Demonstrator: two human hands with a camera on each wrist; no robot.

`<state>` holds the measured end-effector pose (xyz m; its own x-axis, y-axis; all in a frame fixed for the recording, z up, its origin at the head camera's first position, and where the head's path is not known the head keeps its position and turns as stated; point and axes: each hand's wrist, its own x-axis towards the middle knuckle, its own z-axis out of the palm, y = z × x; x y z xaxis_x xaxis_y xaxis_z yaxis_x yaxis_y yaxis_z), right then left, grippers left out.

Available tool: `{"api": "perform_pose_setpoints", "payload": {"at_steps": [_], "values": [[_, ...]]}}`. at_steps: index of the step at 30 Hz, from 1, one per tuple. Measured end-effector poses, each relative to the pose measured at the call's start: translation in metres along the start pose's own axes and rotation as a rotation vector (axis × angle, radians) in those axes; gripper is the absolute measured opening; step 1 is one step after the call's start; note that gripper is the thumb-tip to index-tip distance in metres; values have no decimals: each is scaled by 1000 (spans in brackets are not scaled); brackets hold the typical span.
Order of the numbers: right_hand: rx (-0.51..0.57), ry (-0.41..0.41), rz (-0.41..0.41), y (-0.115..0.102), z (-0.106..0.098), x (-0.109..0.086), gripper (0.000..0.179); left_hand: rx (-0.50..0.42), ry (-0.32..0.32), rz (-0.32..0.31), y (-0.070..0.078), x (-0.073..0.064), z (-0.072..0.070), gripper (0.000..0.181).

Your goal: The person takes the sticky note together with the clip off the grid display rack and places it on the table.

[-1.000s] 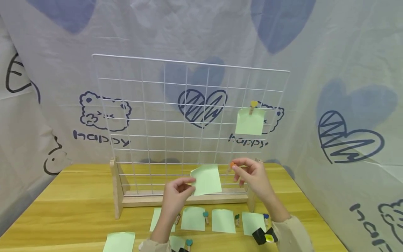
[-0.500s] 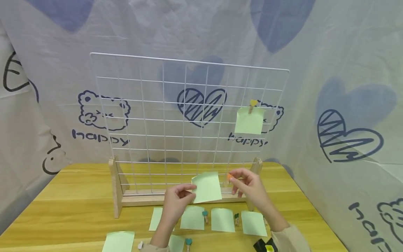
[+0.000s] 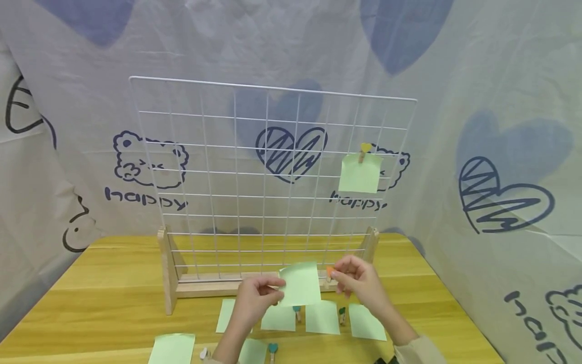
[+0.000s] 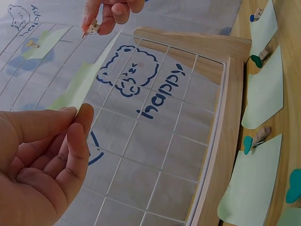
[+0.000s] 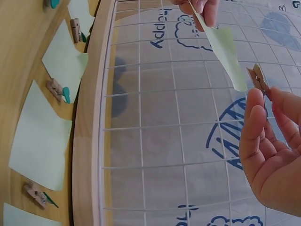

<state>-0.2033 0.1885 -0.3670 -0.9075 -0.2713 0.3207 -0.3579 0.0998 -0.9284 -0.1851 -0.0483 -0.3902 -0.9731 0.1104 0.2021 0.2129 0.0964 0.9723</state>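
Observation:
My left hand (image 3: pixel 259 298) pinches a light green sticky note (image 3: pixel 300 284) by its left edge, between thumb and fingers, in front of the rack's lower part. Just right of the note, my right hand (image 3: pixel 361 280) pinches a small wooden clothespin (image 5: pixel 258 80) with an orange top, which shows in the head view. The clothespin's tip is near the note's free edge in the right wrist view. Behind both hands stands a white wire grid (image 3: pixel 273 217) on a wooden base. High on its right side a green note (image 3: pixel 360 174) hangs from a clothespin (image 3: pixel 365 151) with a yellow heart.
Several green notes (image 3: pixel 322 318) lie in a row on the wooden table (image 3: pixel 82 303), with clothespins (image 3: pixel 342 315) between them. Nearer the front are another note (image 3: pixel 172 349), a teal-heart clothespin (image 3: pixel 273 350) and a small white piece (image 3: pixel 203 354). A printed cloth (image 3: pixel 491 151) hangs behind.
Both hands have come down together, with the sticky note and the orange-topped clothespin still pinched. The note now overlaps the row of notes on the table in the head view.

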Motion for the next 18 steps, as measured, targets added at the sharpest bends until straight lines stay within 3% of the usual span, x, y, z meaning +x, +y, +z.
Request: {"api": "perform_pose_setpoints", "payload": {"at_steps": [13, 18], "values": [[2, -42, 49, 26, -1, -19, 21, 75, -85, 9, -12, -7, 4, 15], [17, -83, 63, 35, -1, -25, 21, 81, -109, -18, -16, -12, 6, 14]]}}
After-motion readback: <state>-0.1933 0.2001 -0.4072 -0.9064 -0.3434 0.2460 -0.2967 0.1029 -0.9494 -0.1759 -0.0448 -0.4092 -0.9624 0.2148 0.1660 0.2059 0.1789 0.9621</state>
